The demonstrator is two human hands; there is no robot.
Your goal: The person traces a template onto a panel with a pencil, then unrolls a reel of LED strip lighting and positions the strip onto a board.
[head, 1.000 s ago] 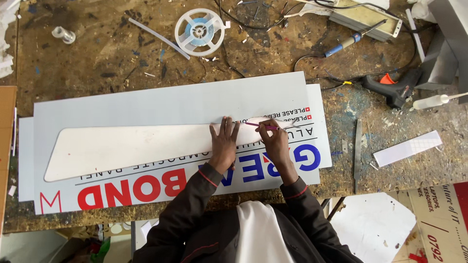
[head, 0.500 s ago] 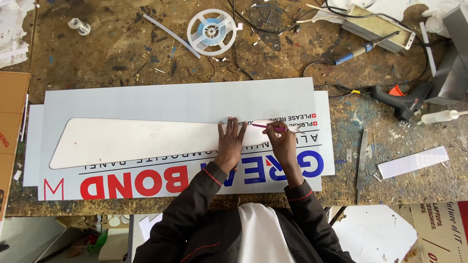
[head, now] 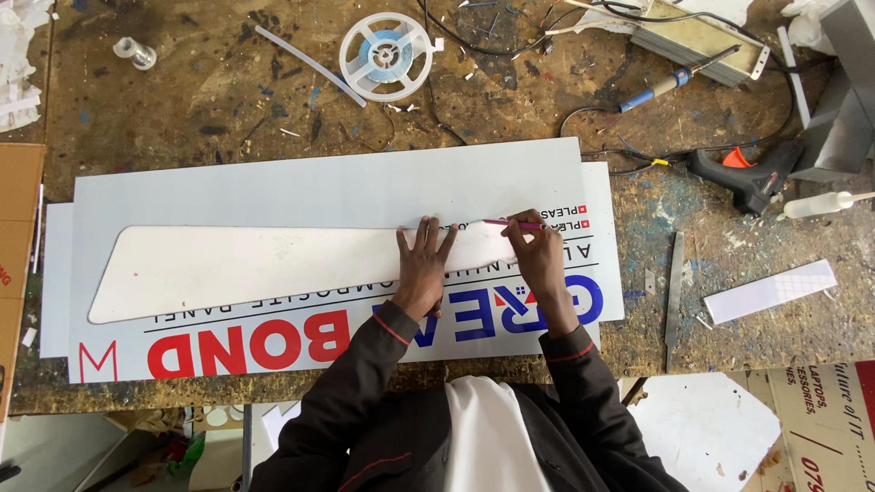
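Note:
A long white template [head: 255, 266] with slanted ends lies on a pale grey composite panel [head: 301, 187] that carries red and blue printed letters. My left hand [head: 424, 264] presses flat on the template, fingers spread. My right hand [head: 536, 251] holds a thin pink pen [head: 510, 223] against the template's upper right edge, tip pointing left.
The worn wooden bench [head: 228, 100] holds a white empty reel [head: 386, 56], a clear strip [head: 310, 66], a blue-handled soldering iron [head: 670, 82], a black glue gun [head: 752, 178], a metal file [head: 673, 287], a small white strip [head: 770, 292] and cardboard boxes [head: 811, 419] at right.
The view has shifted slightly. My right hand and pen have slid a little along the template's upper edge; my left hand stays pressed on the template.

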